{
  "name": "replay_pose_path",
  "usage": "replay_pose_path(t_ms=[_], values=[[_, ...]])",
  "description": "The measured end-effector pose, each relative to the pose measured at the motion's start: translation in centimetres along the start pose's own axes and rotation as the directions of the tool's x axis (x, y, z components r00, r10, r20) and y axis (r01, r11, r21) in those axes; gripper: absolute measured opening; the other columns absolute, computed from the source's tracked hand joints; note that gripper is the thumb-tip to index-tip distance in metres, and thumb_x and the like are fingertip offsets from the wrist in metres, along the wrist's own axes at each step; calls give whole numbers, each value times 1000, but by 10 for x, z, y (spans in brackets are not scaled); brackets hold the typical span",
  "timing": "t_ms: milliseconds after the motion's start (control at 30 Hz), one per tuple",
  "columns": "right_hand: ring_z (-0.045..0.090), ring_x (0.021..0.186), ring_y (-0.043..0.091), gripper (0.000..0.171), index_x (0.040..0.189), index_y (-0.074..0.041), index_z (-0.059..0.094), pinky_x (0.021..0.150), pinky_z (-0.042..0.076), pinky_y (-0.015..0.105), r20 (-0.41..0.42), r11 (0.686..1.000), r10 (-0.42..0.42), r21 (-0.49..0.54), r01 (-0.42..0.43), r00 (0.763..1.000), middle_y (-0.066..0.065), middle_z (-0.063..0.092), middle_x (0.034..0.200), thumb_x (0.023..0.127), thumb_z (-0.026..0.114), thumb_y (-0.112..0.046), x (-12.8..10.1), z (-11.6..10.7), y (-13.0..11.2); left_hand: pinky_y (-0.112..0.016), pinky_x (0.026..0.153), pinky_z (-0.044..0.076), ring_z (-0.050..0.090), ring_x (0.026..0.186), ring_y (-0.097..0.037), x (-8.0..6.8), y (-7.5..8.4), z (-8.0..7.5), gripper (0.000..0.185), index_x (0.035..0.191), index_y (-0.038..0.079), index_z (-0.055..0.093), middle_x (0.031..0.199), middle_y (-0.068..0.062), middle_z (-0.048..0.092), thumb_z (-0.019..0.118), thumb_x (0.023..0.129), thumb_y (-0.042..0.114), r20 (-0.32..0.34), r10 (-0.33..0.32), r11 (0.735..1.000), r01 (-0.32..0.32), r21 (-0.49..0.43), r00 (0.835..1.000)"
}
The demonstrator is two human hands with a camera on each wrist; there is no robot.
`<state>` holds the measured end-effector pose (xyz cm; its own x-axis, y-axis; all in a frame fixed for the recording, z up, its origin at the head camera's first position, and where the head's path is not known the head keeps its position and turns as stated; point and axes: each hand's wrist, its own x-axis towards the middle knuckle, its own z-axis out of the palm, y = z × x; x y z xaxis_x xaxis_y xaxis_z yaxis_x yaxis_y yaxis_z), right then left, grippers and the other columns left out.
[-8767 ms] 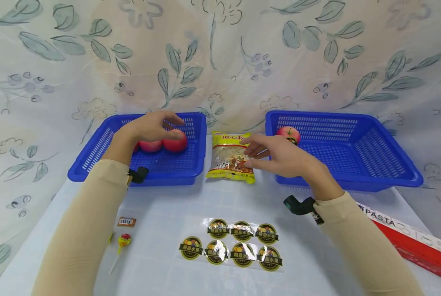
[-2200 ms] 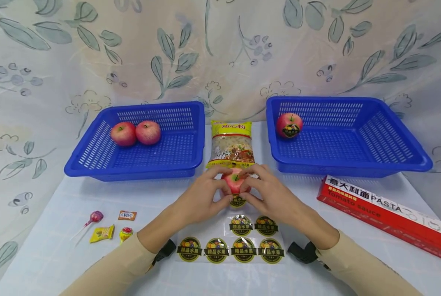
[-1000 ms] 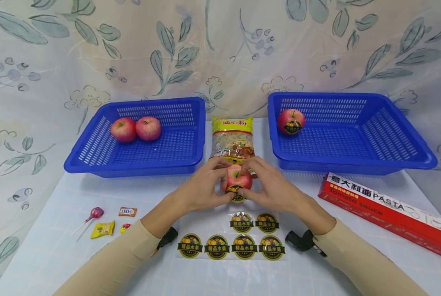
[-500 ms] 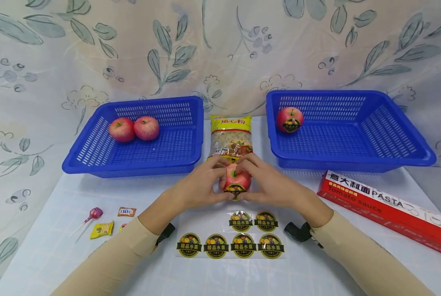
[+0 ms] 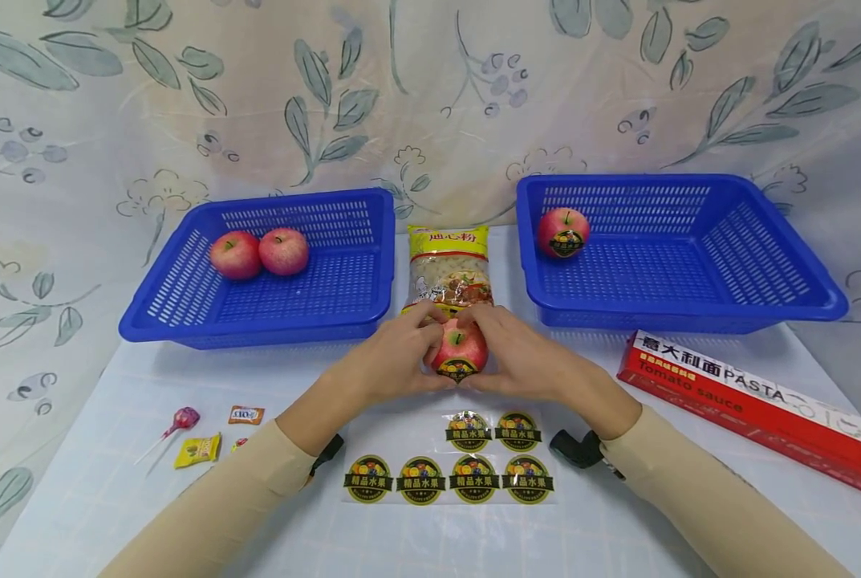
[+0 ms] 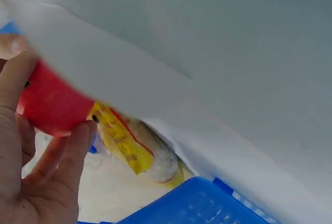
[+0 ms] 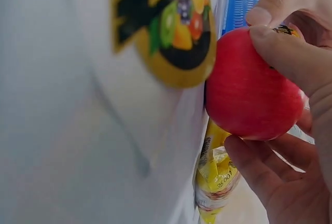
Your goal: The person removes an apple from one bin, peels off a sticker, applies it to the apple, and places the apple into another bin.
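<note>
In the head view, a red apple [image 5: 466, 341] sits on the table in front of a yellow-ended macaroni bag [image 5: 449, 269]. Both hands cup it from the sides. My left hand [image 5: 394, 357] has its fingers and thumb bent around the left side. My right hand [image 5: 524, 357] grips the other side, its thumb low at the front. A round black-and-gold sticker [image 5: 456, 369] lies on the apple's near face, just above the thumb tips. The red apple [image 7: 254, 86] also shows between thumb and fingers in the right wrist view. Nearer me lies a clear sheet of matching stickers [image 5: 421, 480].
Two apples [image 5: 284, 251] lie in the left blue basket [image 5: 257, 331]. One stickered apple [image 5: 563, 233] is in the right blue basket [image 5: 683, 313]. A pasta box [image 5: 748, 401] lies at right. A lollipop [image 5: 186, 417] and wrapped candies [image 5: 199, 451] lie at left.
An apple has come from the left basket to the middle, and one upper-row sticker has left the sheet for it. Lately the thumbs slid lower, and the sticker now looks flatter against the apple.
</note>
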<state>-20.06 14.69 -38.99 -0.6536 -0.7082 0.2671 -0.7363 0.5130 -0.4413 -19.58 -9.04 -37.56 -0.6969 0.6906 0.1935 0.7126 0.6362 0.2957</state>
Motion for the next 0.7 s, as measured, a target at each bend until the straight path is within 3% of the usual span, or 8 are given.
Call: replay_pose_path(t_ms=[200,467,700], values=[[58,122,27,78,139,-3,43,106,49,46,36,999,34,39,-36,999,14,58,133,81,89,-28,1,0,4,-31,82,56,66,101,-20,0,-3,-2,42,77,18,51,130,-4,55,91,79,31,21,1,1000,0,-17,1000],[64,113,19,82,142,-4,40,97,55,40,57,996,39,79,-44,998,8,60,129,82,87,-36,4,3,5,-34,89,55,64,112,-23,-1,-7,-5,38,78,17,53,127,-6,57,89,81,26,44,49,998,-47,-43,998],[62,114,20,85,145,-2,39,98,54,39,79,993,68,94,-75,995,9,58,130,80,86,-28,4,4,4,-31,86,53,64,111,-20,-2,-11,-6,35,80,17,53,124,-4,60,88,83,21,38,86,994,-83,-64,996]])
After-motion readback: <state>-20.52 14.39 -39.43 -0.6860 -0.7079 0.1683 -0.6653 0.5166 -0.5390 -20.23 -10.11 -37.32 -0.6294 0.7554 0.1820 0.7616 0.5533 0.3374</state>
